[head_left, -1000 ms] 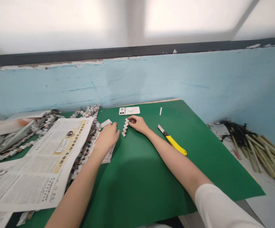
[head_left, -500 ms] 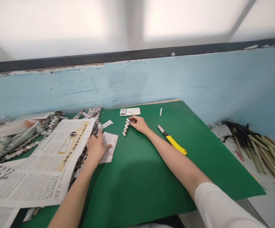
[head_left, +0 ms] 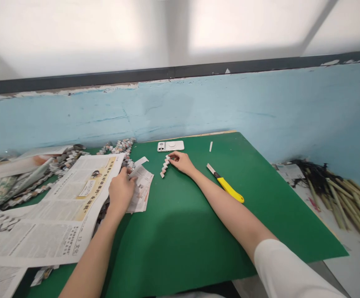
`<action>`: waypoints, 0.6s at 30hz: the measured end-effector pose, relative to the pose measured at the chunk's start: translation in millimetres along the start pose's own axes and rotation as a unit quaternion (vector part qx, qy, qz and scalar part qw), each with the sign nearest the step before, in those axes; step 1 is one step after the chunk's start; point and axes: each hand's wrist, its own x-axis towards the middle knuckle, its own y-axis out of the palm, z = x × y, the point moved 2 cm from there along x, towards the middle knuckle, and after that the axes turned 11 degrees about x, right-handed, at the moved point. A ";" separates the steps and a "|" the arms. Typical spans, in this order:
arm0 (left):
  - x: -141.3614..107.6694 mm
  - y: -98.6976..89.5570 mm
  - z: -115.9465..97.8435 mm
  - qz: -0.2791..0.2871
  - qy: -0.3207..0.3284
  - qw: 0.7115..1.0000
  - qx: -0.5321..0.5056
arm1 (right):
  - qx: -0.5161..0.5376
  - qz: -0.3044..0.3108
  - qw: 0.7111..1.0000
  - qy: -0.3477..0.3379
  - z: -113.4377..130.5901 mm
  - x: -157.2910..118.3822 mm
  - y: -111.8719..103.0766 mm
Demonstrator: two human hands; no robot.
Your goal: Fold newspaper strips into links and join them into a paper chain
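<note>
My right hand point(head_left: 181, 162) pinches the upper end of a short zigzag chain of folded paper point(head_left: 165, 169), which slants over the green table top. To the left, my left hand point(head_left: 122, 189) has its thumb and fingers drawn together at the upper left edge of some cut newspaper pieces point(head_left: 142, 188); it seems to grip one piece, though the fingertips are partly hidden. Just beyond those fingers lies a narrow pale paper strip point(head_left: 142, 160).
A white phone point(head_left: 176, 145) lies near the wall. On the right are a yellow-handled utility knife point(head_left: 231, 189) and a small paper strip point(head_left: 211, 146). Large newspaper sheets point(head_left: 43, 231) cover folded paper chains point(head_left: 122, 145) on the left. Cut stalks point(head_left: 350, 198) lie beyond the table's right edge.
My left hand has slid slightly left off the cut newspaper pieces, and its thumb has closed toward the fingers. More printed paper now shows. My right hand and the paper chain stay put.
</note>
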 end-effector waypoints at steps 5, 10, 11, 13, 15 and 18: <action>4.3 -5.6 1.7 0.023 0.020 0.999 0.038 | 0.003 0.003 1.000 0.002 0.7 -0.2 0.3; 8.8 -5.1 2.8 0.024 0.054 0.995 0.080 | -0.009 0.007 1.000 -0.001 0.4 -0.9 0.4; 9.5 -3.9 2.2 0.028 0.066 0.994 0.089 | -0.016 0.005 1.000 -0.006 -0.3 -0.8 0.4; 9.8 -1.5 -0.2 0.037 0.089 0.990 0.108 | -0.038 -0.009 0.999 -0.029 -1.8 0.2 0.0; 8.9 -1.6 -3.8 0.032 0.096 0.987 0.122 | -0.056 -0.030 0.996 -0.057 -3.0 1.5 -0.6; 8.0 -8.6 -10.8 -0.010 0.096 0.989 0.112 | -0.054 -0.046 0.995 -0.072 -2.3 2.5 -1.4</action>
